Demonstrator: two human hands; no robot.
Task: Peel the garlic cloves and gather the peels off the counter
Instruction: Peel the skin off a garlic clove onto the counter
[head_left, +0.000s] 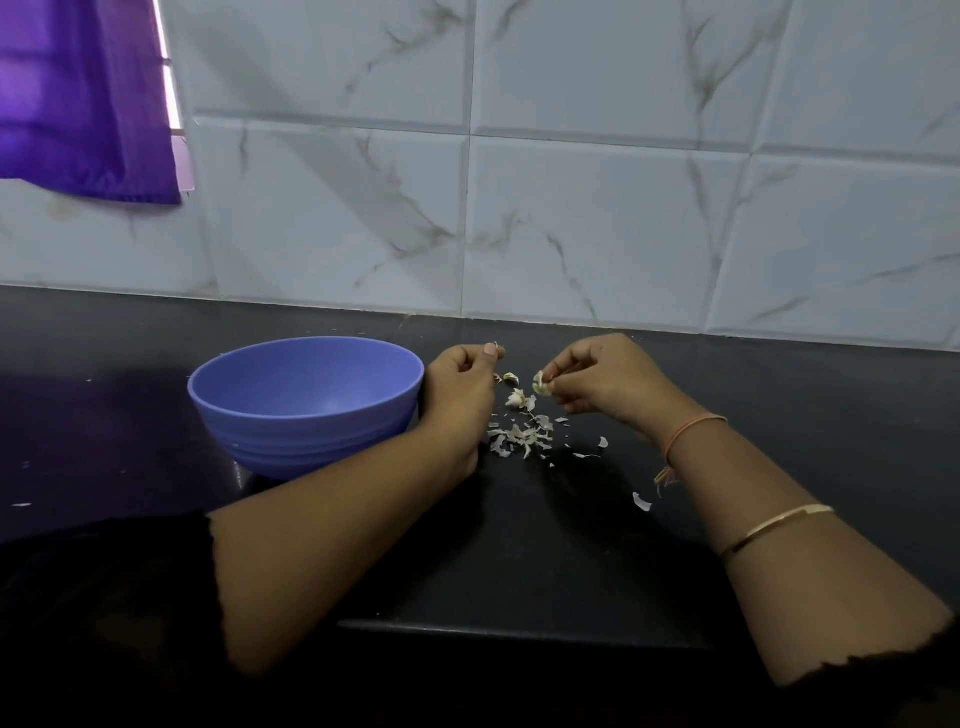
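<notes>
My right hand (597, 376) pinches a small garlic clove (541, 383) with pale peel hanging from it, just above the black counter (519, 545). My left hand (462, 384) sits beside the bowl with its fingers curled, and a tiny scrap of peel (496, 345) shows at its fingertips. Between and below the hands lies a scatter of white garlic peels (519, 434). A clove or larger piece (515, 398) lies among them. Stray peels (641, 501) lie further toward the front right.
A blue plastic bowl (306, 400) stands on the counter just left of my left hand; its inside looks empty. A marbled tile wall (571, 208) rises behind. A purple curtain (78, 98) hangs at the top left. The counter's front edge (519, 631) runs near my forearms.
</notes>
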